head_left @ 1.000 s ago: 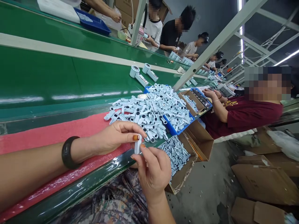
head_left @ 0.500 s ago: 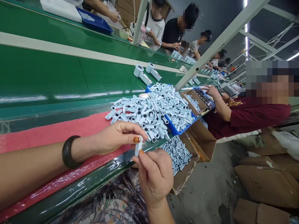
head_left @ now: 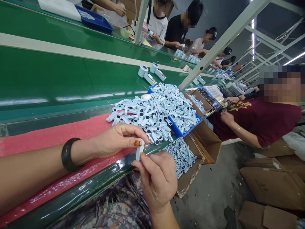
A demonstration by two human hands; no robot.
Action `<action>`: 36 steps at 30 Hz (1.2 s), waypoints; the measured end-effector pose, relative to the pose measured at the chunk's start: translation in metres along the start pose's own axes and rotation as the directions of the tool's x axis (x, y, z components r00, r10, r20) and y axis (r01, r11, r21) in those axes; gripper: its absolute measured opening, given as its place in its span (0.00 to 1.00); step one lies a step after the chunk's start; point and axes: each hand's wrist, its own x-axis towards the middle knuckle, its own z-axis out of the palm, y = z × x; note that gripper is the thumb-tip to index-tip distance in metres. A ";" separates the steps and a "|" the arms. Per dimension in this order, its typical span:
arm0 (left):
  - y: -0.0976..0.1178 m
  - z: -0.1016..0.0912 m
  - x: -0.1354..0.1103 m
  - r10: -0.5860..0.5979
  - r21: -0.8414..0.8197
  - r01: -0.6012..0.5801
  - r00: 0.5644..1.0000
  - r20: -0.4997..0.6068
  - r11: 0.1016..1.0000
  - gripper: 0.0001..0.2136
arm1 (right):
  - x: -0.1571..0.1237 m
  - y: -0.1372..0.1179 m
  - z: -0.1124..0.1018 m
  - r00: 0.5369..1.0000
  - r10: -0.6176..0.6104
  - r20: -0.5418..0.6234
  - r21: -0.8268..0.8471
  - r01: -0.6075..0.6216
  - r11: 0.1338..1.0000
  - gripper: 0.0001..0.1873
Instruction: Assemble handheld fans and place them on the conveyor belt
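A small pale-blue plastic part [head_left: 138, 154], long and narrow, is held upright over the bench edge. My left hand [head_left: 119, 140] pinches its upper end between thumb and fingers. From below, my right hand [head_left: 158, 179] grips its lower end with thumb and forefinger. Just beyond my hands lies a heap of similar pale-blue parts [head_left: 143, 117], many with a dark oval or round spot. The heap spills from a blue tray [head_left: 177, 131] onto a pink cloth [head_left: 59, 133] under my left forearm.
A cardboard box [head_left: 188, 184] of more pale-blue parts stands below the bench edge. Two pale-blue handheld housings [head_left: 143, 71] lie on the green conveyor [head_left: 59, 73]. A slanted metal post [head_left: 214, 47] rises beyond the tray. At right sits a co-worker in a maroon shirt [head_left: 267, 117]; others work across the belt.
My hands keep their pinch on the plastic part and have barely shifted. The co-worker at right has drawn an arm back from the trays toward the body.
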 end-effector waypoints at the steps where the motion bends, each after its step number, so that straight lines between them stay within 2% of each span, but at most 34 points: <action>1: -0.001 -0.001 0.000 -0.003 0.003 0.003 1.000 0.002 1.000 0.10 | 0.001 -0.001 -0.001 1.000 0.001 -0.008 0.006 -0.001 1.000 0.11; 5: -0.004 -0.002 0.000 -0.001 0.008 0.001 1.000 0.019 1.000 0.09 | 0.002 -0.002 -0.003 1.000 0.023 0.005 0.005 -0.023 1.000 0.08; 12: 0.000 0.001 0.000 -0.002 0.010 0.002 1.000 -0.001 1.000 0.11 | 0.001 0.002 -0.001 1.000 0.015 0.021 -0.009 -0.015 1.000 0.13; 24: 0.000 0.002 -0.001 0.012 -0.025 -0.011 1.000 0.012 1.000 0.07 | 0.005 0.000 -0.004 1.000 0.013 0.025 0.000 -0.013 1.000 0.09; 31: -0.001 0.000 -0.001 0.016 -0.003 -0.016 1.000 0.012 1.000 0.08 | 0.004 -0.001 -0.005 0.999 -0.001 0.033 0.024 0.001 1.000 0.09; 33: -0.001 0.000 0.000 0.040 -0.034 -0.039 0.999 0.011 0.999 0.07 | 0.004 0.000 -0.004 0.999 0.031 0.015 0.044 -0.032 0.999 0.05; 36: -0.002 0.002 0.001 0.114 -0.066 -0.113 0.993 0.014 0.991 0.04 | 0.004 0.003 -0.001 0.985 0.174 -0.013 0.161 -0.169 0.972 0.05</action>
